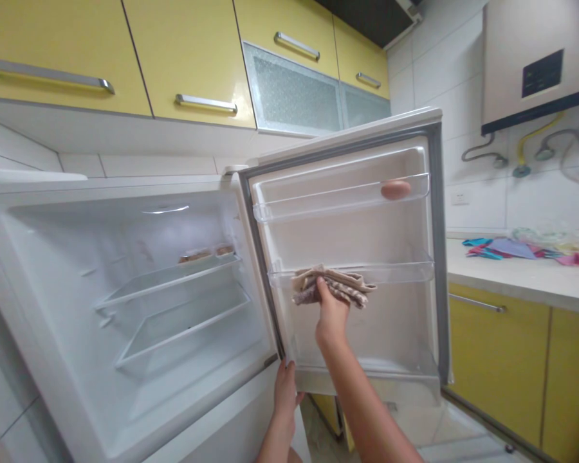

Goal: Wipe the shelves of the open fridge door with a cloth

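Observation:
My right hand (332, 318) is closed on a folded brown-and-beige cloth (352, 281), thumb on top. The cloth is against the front of the clear middle door shelf (405, 271). My left hand (284, 389) grips the lower edge of the open refrigerator door (347, 350) near its hinge side, with some of the fingers hidden behind it. A brown egg (395, 189) lies in the upper door shelf (318, 204), toward its right end. To the left, the white refrigerator compartment (77, 360) stands open.
Inside the compartment are two glass shelves (193, 321); small brown items (196, 256) sit at the back of the upper one. Yellow cabinets (188, 51) hang above. On the right, colourful cloths (511, 247) lie on the counter (525, 273) beneath a water heater (511, 38).

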Demonstrator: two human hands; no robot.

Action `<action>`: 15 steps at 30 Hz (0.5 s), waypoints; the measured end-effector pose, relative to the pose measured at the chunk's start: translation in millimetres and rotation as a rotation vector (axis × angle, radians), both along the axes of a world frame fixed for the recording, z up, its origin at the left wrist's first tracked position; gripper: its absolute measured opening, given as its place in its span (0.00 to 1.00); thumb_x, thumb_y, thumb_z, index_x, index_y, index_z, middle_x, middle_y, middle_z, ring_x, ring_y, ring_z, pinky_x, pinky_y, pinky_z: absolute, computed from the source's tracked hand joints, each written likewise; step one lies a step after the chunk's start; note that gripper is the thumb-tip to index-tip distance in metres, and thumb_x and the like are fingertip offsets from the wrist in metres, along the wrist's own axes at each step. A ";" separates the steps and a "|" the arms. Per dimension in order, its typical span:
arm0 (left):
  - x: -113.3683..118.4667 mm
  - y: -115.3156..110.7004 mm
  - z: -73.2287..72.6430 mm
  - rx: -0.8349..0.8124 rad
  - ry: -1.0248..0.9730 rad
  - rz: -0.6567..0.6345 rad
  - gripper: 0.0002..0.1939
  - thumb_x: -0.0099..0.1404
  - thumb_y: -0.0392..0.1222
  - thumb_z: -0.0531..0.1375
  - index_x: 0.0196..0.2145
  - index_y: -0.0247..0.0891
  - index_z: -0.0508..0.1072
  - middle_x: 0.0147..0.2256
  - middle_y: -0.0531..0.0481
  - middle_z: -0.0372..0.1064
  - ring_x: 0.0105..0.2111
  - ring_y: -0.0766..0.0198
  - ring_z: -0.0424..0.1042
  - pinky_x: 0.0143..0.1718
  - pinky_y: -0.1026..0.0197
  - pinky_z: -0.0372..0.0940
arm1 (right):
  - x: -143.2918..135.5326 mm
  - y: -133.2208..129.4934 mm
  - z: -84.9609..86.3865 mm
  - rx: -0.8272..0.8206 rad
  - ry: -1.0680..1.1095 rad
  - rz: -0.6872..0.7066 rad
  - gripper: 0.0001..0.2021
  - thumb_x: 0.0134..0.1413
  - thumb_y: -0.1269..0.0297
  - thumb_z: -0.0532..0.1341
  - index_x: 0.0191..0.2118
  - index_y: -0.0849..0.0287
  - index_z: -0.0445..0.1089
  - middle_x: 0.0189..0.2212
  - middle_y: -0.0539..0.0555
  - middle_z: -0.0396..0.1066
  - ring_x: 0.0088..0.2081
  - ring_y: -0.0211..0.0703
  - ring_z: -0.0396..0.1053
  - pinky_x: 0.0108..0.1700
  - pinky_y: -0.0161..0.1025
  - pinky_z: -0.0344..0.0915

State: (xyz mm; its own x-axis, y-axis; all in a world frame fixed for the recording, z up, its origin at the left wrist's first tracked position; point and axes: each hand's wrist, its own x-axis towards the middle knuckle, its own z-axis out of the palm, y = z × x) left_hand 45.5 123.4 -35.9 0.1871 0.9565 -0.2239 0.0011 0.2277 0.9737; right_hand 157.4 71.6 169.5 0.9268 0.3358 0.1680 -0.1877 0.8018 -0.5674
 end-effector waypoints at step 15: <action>4.0 -4.4 15.2 -0.054 -0.073 -0.012 0.30 0.69 0.54 0.50 0.66 0.48 0.57 0.63 0.43 0.66 0.60 0.50 0.68 0.53 0.47 0.69 | 133.3 -83.4 -34.3 -0.388 -0.344 -0.816 0.26 0.51 0.46 0.68 0.47 0.63 0.74 0.49 0.65 0.76 0.57 0.59 0.71 0.65 0.62 0.60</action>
